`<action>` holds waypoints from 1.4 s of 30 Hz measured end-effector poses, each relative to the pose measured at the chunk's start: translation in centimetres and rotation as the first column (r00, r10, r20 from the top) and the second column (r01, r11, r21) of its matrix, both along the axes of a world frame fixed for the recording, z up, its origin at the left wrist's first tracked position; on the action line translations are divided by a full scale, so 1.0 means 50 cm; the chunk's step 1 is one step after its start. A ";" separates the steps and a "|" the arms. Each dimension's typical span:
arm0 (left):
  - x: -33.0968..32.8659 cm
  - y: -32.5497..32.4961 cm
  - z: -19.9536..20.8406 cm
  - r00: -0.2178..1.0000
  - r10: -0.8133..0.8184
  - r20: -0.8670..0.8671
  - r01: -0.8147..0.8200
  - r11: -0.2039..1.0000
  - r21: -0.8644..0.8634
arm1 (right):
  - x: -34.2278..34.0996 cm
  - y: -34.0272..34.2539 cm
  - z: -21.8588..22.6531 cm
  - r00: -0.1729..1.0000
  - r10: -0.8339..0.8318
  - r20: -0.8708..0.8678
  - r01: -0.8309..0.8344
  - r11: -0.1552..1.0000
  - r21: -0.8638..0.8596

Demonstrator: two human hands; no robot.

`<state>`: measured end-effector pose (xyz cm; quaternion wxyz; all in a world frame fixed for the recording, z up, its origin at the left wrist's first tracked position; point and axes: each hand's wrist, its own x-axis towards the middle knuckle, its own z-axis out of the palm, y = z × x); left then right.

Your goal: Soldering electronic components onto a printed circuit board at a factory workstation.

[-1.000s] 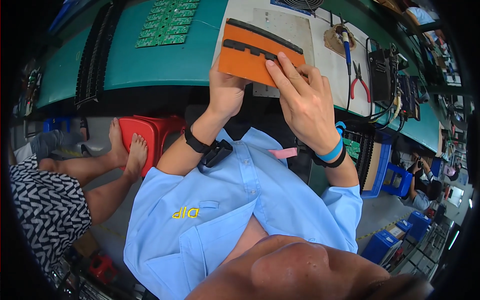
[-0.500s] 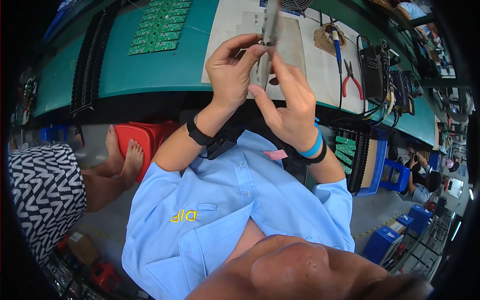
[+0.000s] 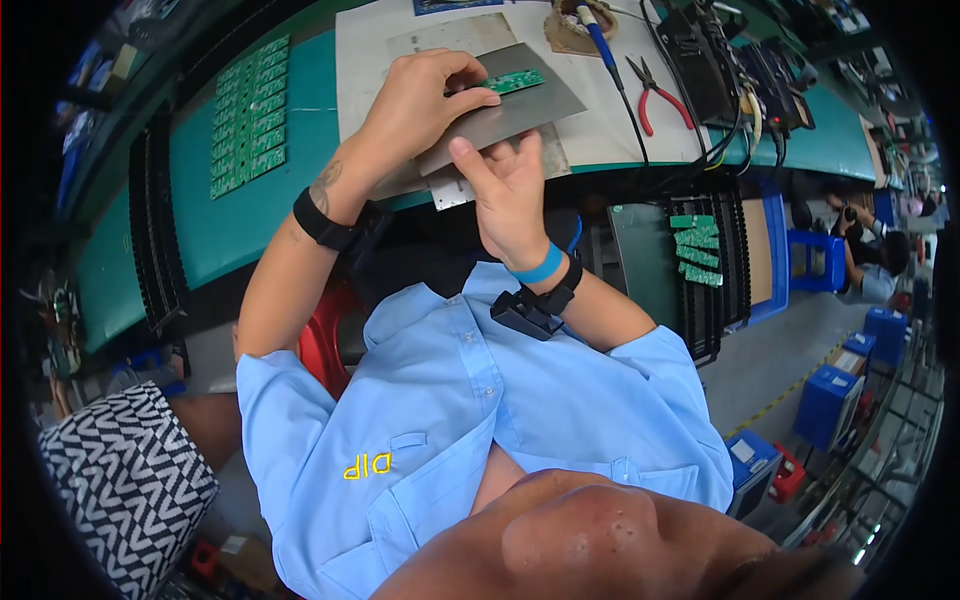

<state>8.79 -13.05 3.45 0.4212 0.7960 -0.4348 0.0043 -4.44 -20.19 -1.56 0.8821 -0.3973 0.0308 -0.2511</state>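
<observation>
A flat grey plate [image 3: 520, 112] is held just above the bench edge, with a small green circuit board [image 3: 516, 81] lying on its top face. My left hand [image 3: 415, 100] grips the plate's left end, thumb and fingers pinching over the top near the green board. My right hand [image 3: 508, 190] supports the plate from below, index finger pressed against its underside edge. Both wrists carry black straps, and the right also wears a blue band.
A white mat [image 3: 600, 140] covers the teal bench [image 3: 230, 220]. A green panel of circuit boards [image 3: 246, 115] lies at left. A blue-handled soldering iron [image 3: 598, 30], red-handled cutters [image 3: 655, 95] and black boxes [image 3: 715, 60] sit at right. More green boards fill a rack [image 3: 695, 250]. A person in patterned clothing [image 3: 120, 480] sits at lower left.
An orange and black holder that both hands held a second ago is gone from view. The hands turned the piece on edge, and now the grey plate lies flat with the green board on top.
</observation>
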 end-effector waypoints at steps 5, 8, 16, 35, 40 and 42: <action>0.019 -0.011 -0.010 0.999 -0.032 -0.012 0.033 0.990 0.137 | -0.019 -0.018 0.006 0.983 0.168 -0.081 -0.164 0.985 0.048; 0.017 -0.004 -0.020 0.999 -0.042 -0.011 0.043 0.988 0.145 | -0.052 -0.074 0.042 0.910 0.365 -0.197 -0.362 0.931 0.053; 0.001 0.004 -0.055 0.987 -0.108 0.118 0.092 0.986 0.136 | -0.120 -0.200 0.077 0.780 0.508 -0.366 -0.537 0.843 0.025; 0.056 0.214 0.019 0.828 0.100 0.552 -0.367 0.840 0.399 | 0.105 -0.337 -0.029 0.997 -0.064 0.031 0.048 0.927 0.371; 0.080 0.247 -0.014 0.812 0.134 0.567 -0.461 0.743 0.485 | 0.034 -0.307 -0.008 0.950 -0.272 0.157 0.286 0.955 -0.081; 0.086 0.251 -0.020 0.829 0.136 0.543 -0.449 0.741 0.500 | 0.002 -0.318 -0.022 0.930 -0.177 0.322 0.256 0.941 -0.222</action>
